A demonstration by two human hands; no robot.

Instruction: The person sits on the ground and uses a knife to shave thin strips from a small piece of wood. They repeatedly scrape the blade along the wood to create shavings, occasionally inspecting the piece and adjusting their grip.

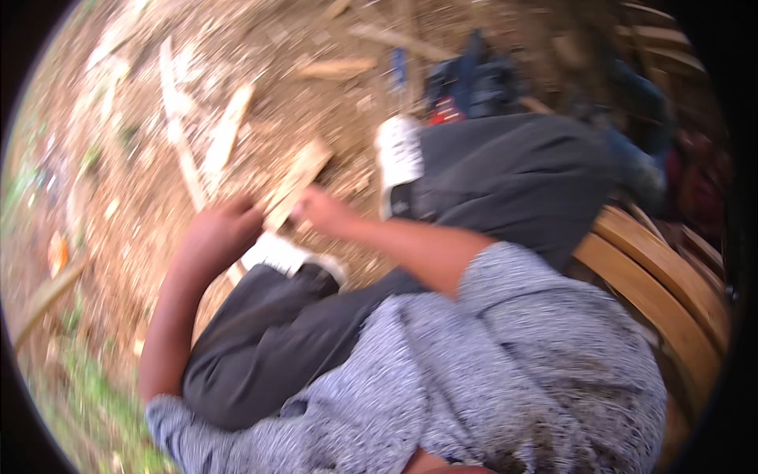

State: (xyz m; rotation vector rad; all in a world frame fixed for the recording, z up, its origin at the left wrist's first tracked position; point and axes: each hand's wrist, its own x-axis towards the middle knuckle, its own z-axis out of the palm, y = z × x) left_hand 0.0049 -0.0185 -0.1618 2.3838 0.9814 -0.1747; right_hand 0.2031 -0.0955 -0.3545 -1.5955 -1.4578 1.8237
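My left hand (215, 233) and my right hand (322, 209) both grip a short flat piece of pale wood (298, 180), which angles up and away from me between them. The left hand holds its near end from the left, the right hand pinches it from the right. The picture is blurred by motion, so finger detail is soft. Below the hands are my dark trousers (268, 332) and white shoes (288, 254), and I wear a grey speckled top (505, 371).
The ground is bare soil strewn with wood chips and several long pale wood strips (225, 134). Curved wooden slats of a seat (655, 284) lie at the right. A dark blue bag or tool pile (474, 79) sits at the top. Grass (95, 395) edges the lower left.
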